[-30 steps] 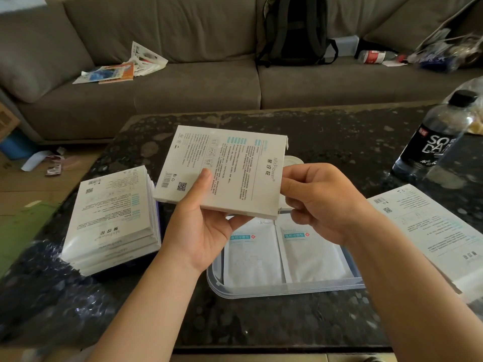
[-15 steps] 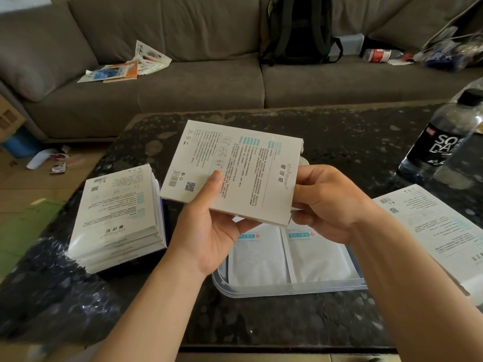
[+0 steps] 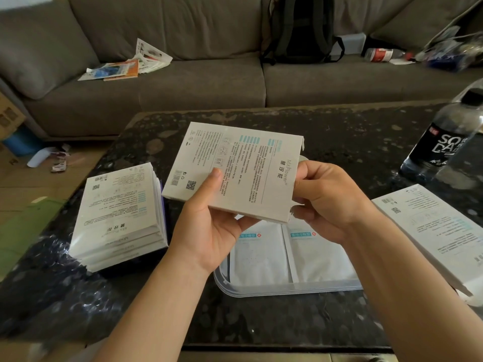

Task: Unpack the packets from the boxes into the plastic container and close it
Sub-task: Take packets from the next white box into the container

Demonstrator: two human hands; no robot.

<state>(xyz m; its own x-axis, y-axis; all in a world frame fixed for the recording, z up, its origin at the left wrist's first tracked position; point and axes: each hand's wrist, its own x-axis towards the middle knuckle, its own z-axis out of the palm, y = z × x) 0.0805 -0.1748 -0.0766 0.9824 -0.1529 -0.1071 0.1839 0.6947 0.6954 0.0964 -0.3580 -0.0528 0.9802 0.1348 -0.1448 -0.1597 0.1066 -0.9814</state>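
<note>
So both hands' fingers [image 3: 214, 178] clamp box [image 3: 235, 171] over container [image 3: 287, 290] w/ two packets [image 3: 261, 254].

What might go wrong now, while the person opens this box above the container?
1. The box is held in the air by both hands, left hand and right hand; packets may slide out past the container onto the table.
2. The bottle stands near the right arm and could be knocked.
3. The stack of boxes looks uneven and may slip.
</note>
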